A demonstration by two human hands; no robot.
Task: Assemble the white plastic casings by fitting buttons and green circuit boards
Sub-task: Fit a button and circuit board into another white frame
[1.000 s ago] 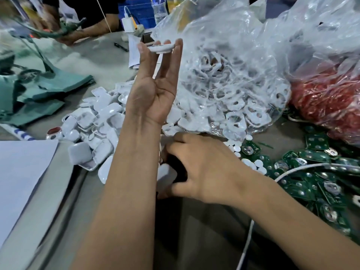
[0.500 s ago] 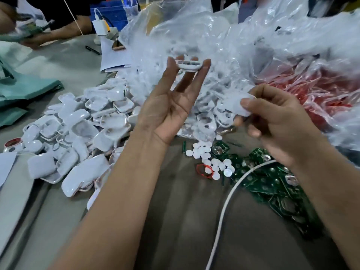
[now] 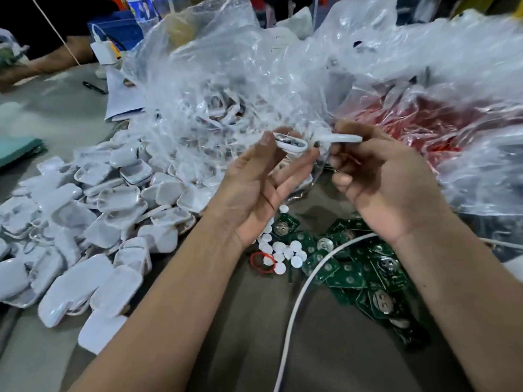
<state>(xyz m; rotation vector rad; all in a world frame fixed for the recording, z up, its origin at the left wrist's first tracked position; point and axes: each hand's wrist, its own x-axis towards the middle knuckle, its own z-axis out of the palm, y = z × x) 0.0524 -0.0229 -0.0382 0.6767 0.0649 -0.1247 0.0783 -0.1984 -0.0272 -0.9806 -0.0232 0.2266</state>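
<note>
Both forearms run out of the bottom edge, so nothing above the elbows shows. The crumpled clear bag veils the white parts inside it, their shapes lost in glare. The red contents of the second bag are blurred beyond telling. The right hand covers part of the casing piece it pinches. The pile of white casings is cut off at the left edge, and the green circuit boards perhaps continue under the right forearm.
</note>
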